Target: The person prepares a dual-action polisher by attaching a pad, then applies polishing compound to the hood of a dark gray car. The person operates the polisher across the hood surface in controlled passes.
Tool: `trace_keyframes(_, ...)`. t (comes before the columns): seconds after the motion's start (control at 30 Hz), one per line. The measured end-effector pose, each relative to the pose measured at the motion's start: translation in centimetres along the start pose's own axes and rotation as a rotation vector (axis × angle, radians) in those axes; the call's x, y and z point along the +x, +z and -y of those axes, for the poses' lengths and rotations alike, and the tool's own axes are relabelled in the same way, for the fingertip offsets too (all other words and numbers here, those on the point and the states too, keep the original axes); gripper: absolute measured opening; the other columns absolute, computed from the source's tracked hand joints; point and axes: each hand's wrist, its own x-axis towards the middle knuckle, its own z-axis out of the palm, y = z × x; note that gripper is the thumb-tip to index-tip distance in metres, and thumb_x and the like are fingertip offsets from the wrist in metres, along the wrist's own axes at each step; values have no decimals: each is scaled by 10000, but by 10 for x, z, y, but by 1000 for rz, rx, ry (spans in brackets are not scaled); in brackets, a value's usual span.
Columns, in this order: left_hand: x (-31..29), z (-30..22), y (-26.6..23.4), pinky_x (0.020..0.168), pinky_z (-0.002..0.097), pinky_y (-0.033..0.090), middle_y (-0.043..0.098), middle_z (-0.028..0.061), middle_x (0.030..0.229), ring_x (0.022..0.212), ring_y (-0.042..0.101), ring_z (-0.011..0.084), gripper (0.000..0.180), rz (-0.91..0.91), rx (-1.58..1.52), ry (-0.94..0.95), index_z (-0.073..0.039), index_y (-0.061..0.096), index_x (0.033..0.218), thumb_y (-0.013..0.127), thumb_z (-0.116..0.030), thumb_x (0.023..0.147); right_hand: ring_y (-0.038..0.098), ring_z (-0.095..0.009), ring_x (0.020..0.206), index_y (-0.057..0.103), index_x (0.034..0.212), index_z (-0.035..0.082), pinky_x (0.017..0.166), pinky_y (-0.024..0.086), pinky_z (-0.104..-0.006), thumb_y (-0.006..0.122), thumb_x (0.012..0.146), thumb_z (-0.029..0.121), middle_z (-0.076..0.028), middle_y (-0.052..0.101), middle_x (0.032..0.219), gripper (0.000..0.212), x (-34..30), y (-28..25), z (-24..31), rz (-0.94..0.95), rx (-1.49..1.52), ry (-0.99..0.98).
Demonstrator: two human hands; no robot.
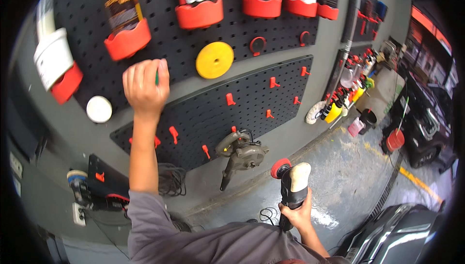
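Observation:
My left hand point(146, 85) is raised against the upper black pegboard point(174, 50), below a red bottle holder point(128, 40). Its fingers are closed, with a sliver of green showing between them; what they hold is otherwise hidden. To its right a round yellow polishing pad point(214, 60) hangs on the board, and a small round white pad point(99, 109) is at its lower left. Low on the right, my right hand point(299, 211) grips the dark handle of a polisher point(293, 192). The polisher has a cream-coloured cover over its head and a round red backing plate point(280, 168) facing the wall.
Several bottles stand in red holders along the top. A lower pegboard point(252, 96) carries red hooks and a grey blower point(244, 153). Another polisher point(80, 186) hangs at the lower left. Dark cars point(402, 237) and a red bucket point(395, 140) are on the right; a cord point(268, 214) lies on the floor.

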Motion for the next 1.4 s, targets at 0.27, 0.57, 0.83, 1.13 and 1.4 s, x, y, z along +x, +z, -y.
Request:
trace_keyframes(0.27,14,-73,71,1117,514,439,478,103,1562,1376,498,347,799,470,-23,201,-234,591,1468,862,-114,725,606,-210,1159,436,1442,28,1031,489,-385,911,689,187,-101,613,1233,905,4,-11,15,12,115,59)
trace_keyframes(0.57,-59,-242,0,975,480,567,557,249,1447,1239,633,339,611,486,-2228,-1086,-43,515,1448,665,-370,955,574,-205,1224,329,1536,-12,1061,479,-386,918,683,160,-115,580,1320,1050,-37,-70,-9,-310,276,88)
trace_keyframes(0.83,-88,-475,-55,1152,504,465,543,229,1472,1351,563,345,662,1120,-2722,-1719,-117,420,1553,588,-438,999,576,-177,1202,382,1478,-1,1038,479,-361,876,675,48,-97,573,1310,944,-59,-134,14,-324,311,-98)
trace_keyframes(1.13,-27,-590,-80,1158,493,468,527,250,1466,1327,573,359,701,1165,-2833,-1447,-92,420,1540,650,-414,961,580,-201,1216,375,1498,-10,1065,466,-382,882,674,73,-112,578,1315,971,-71,-254,10,-351,182,-119)
trace_keyframes(1.4,2,-661,-88,1158,478,467,497,251,1511,1364,552,333,780,1195,-2795,-1332,-65,366,1584,646,-449,966,581,-208,1228,368,1506,-1,1060,472,-387,884,678,76,-125,581,1330,979,-69,-323,-6,-352,196,-92)
